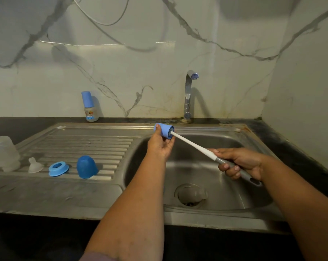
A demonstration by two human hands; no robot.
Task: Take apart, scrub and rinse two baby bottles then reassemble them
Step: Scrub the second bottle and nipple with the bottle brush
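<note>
Bottle cap (166, 130) gripped by left hand (160, 146), right hand (240, 162) clutching brush (193, 144) pushed inside it

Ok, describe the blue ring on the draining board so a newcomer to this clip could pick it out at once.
Start at the steel sink and look left to its ribbed draining board. Along the front edge stand four parts in a row; the blue ring is second from the right, between the clear teat and the dark blue dome cap. It alone is flat, light blue, with a round hole through its middle.

Blue cap (166, 130) — white-and-grey brush (206, 150) — white, grey-veined wall (159, 53).
</note>
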